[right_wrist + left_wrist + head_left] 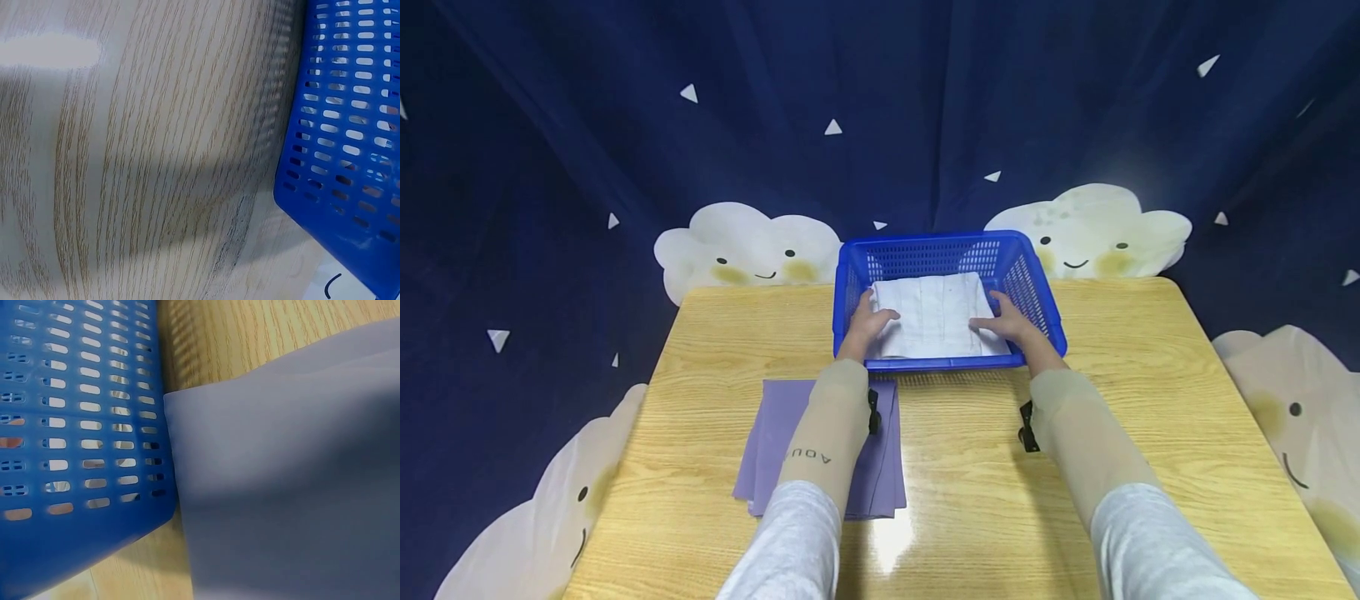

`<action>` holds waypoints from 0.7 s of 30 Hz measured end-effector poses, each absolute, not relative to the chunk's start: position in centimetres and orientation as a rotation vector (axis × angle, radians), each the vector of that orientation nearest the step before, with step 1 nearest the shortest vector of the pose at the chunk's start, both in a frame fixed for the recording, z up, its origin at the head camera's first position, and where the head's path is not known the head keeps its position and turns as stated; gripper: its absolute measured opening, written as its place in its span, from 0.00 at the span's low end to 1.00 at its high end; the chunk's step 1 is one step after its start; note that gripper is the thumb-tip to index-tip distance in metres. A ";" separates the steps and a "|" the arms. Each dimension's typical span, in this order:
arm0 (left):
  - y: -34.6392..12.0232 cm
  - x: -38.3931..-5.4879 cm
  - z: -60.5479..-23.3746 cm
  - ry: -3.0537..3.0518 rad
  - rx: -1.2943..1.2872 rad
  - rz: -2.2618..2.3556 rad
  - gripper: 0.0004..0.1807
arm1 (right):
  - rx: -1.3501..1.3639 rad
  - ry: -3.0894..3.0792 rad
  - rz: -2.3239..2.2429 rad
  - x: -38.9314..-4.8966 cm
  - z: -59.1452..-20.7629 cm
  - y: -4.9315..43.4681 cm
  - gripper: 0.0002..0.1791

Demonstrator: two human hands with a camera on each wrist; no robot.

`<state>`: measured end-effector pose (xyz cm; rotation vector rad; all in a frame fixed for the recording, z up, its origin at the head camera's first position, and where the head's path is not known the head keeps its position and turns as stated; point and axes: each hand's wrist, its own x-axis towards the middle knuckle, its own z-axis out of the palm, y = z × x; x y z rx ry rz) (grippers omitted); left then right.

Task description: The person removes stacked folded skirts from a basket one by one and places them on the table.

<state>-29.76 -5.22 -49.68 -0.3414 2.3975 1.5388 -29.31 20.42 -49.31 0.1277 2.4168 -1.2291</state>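
A folded white cloth [931, 312] lies flat inside a blue plastic basket [951, 363] with slotted walls. At the cloth's left side my left hand [867, 323] reaches over the front rim, its thumb spread away from the fingers and over the cloth. My right hand [1011, 323] is at the opposite side, thumb at the cloth's right part and fingers extended. Neither hand is curled round the cloth; parts of the fingertips are hard to make out. Both wrist views show the basket's outer wall [94, 444], and the hands are mostly hidden behind it.
Purple cloth [880, 467], stacked or folded, lies on the wooden table [970, 500] under my left forearm, close to the basket's front. A dark blue curtain [910, 108] with clouds and white triangles hangs behind and beside the table.
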 end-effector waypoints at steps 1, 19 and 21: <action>-5.2 -29.7 -49.6 2.390 -0.343 1.550 0.44 | 0.126 2.413 -1.225 -29.3 -49.3 20.4 0.48; -5.2 -31.7 -51.6 2.344 -0.430 1.444 0.45 | 0.167 2.363 -1.193 -29.6 -49.5 20.6 0.50; -5.1 -30.9 -50.7 2.351 -0.410 1.434 0.43 | 0.174 2.366 -1.191 -29.6 -49.5 20.6 0.50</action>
